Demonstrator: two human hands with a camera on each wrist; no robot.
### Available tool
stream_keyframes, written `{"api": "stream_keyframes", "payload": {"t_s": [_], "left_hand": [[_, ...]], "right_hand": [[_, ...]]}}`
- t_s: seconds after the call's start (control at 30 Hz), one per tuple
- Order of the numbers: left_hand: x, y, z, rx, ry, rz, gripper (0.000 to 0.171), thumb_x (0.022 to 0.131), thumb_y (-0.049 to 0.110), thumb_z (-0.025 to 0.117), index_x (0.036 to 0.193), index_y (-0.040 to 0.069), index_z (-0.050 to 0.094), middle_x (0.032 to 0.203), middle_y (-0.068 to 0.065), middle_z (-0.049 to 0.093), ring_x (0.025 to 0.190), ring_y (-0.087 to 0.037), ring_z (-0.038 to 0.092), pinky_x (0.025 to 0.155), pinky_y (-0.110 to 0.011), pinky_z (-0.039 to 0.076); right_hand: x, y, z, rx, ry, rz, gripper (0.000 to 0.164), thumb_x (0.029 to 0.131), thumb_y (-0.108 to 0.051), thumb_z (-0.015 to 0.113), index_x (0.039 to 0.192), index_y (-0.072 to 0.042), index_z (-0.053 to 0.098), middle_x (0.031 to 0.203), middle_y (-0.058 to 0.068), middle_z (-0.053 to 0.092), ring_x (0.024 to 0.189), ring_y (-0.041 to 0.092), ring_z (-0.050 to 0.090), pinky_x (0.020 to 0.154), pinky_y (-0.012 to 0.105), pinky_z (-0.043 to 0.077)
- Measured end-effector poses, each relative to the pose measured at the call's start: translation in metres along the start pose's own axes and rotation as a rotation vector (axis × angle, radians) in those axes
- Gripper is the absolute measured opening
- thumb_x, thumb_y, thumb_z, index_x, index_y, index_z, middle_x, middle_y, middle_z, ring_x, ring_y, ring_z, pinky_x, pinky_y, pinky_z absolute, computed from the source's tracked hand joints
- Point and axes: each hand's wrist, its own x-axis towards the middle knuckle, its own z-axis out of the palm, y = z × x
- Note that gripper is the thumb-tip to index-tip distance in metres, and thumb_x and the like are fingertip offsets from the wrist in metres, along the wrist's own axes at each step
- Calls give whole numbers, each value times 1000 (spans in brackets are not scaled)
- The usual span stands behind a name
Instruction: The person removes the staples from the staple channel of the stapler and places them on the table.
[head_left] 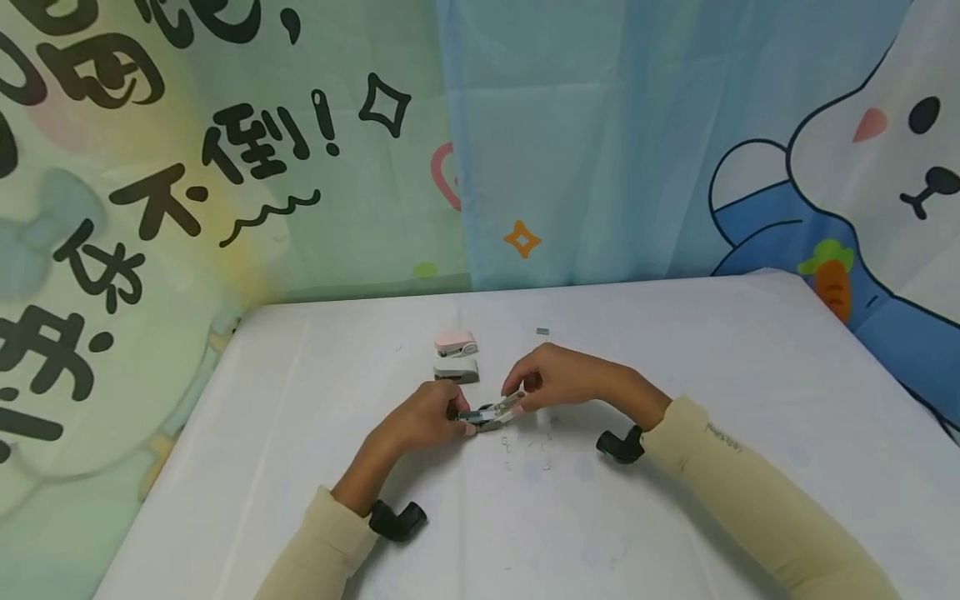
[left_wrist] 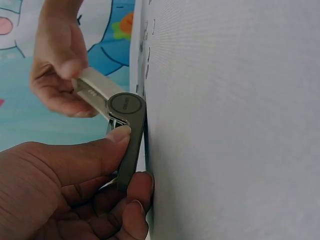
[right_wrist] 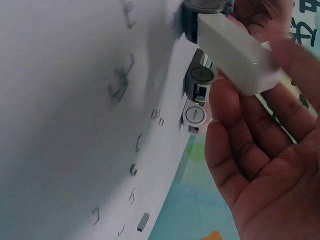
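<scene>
A small stapler (head_left: 491,415) is held between both hands above the white table, its cover swung far back from its dark grey base. My left hand (head_left: 429,418) pinches the base (left_wrist: 134,147) between thumb and fingers, close to the round hinge. At the other end, my right hand (head_left: 561,377) grips the whitish cover (right_wrist: 235,52) near its tip. The inside of the cover faces partly toward the left wrist view. Curled fingers hide part of the base there.
Behind the left hand stand a pink stapler (head_left: 453,342) and a white-and-grey stapler (head_left: 456,370). A short strip of staples (head_left: 542,331) lies farther back. Several loose staples (right_wrist: 138,143) are scattered on the table (head_left: 360,350). Printed curtains hang behind.
</scene>
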Motion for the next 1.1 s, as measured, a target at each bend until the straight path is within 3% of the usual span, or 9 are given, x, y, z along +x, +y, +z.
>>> {"api": "stream_keyframes", "payload": {"t_s": [0.17, 0.37, 0.5, 0.7, 0.87, 1.1], "left_hand": [[1, 4, 1, 11, -3, 17, 18, 82, 13, 80, 89, 4, 66, 76, 2, 60, 69, -11, 52, 62, -27, 45], [13, 19, 6, 4, 25, 9, 17, 82, 17, 80, 86, 5, 68, 72, 3, 60, 63, -9, 51, 56, -25, 43], [28, 30, 10, 19, 91, 2, 15, 85, 15, 76, 90, 2, 70, 73, 2, 60, 61, -8, 50, 52, -24, 41], [58, 42, 13, 103, 205, 12, 16, 88, 14, 73, 94, -1, 73, 74, -2, 64, 61, -10, 52, 54, -23, 42], [82, 48, 18, 150, 217, -36, 18, 90, 15, 71, 98, -1, 73, 83, -4, 68, 65, -11, 55, 58, -23, 44], [110, 58, 28, 185, 216, -95, 19, 91, 20, 71, 101, 4, 73, 88, -1, 68, 68, -10, 56, 59, -25, 45]], "right_hand": [[-3, 1, -1, -68, 10, 38, 21, 88, -11, 73, 108, -4, 72, 89, -5, 67, 72, 9, 56, 64, 26, 48], [-4, 12, -11, -119, 37, 75, 22, 88, -5, 71, 110, -2, 71, 100, 0, 69, 84, 10, 58, 74, 28, 49], [-4, 29, -21, -167, 71, 89, 24, 89, -5, 70, 112, -1, 71, 102, 1, 70, 89, 11, 60, 79, 31, 49], [-10, 51, -37, -198, 191, 89, 25, 89, -2, 69, 114, 1, 70, 107, 10, 70, 97, 23, 64, 82, 38, 51], [-16, 65, -42, -199, 270, 97, 24, 90, -1, 67, 114, 3, 69, 113, 16, 68, 102, 31, 64, 83, 43, 51], [-30, 85, -57, -181, 327, 154, 24, 89, -3, 69, 113, 2, 70, 111, 17, 69, 102, 31, 64, 83, 44, 50]]}}
